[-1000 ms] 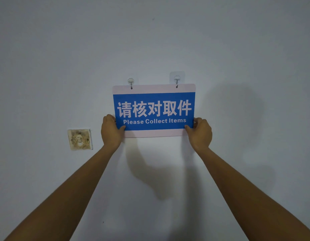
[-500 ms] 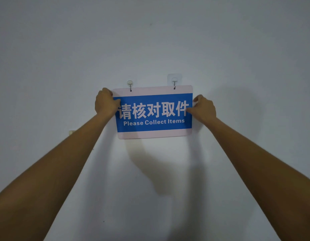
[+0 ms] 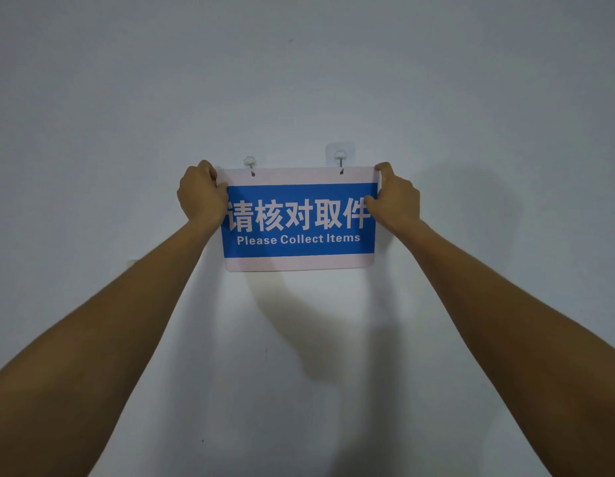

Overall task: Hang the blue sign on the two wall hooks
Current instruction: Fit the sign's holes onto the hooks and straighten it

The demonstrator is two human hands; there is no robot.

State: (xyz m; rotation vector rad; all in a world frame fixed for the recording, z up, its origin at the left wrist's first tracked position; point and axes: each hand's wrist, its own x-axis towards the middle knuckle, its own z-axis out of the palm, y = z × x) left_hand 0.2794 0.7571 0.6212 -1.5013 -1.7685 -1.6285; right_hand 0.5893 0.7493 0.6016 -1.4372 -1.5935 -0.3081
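Note:
The blue sign [image 3: 299, 247] with white borders reads "Please Collect Items" and lies flat against the white wall. Two holes in its top border sit at the left hook [image 3: 250, 162] and the right hook [image 3: 340, 156], whose metal pins pass into the holes. My left hand [image 3: 201, 194] grips the sign's upper left corner, fingers curled over the edge. My right hand [image 3: 395, 196] grips the upper right corner, thumb on the blue face.
The wall is plain white all around. A small piece of a wall plate [image 3: 131, 261] shows just left of my left forearm. My arms' shadows fall on the wall below the sign.
Both hands have slid up along the sign's side edges, from the bottom corners to the top corners. The sign has stayed at the hooks.

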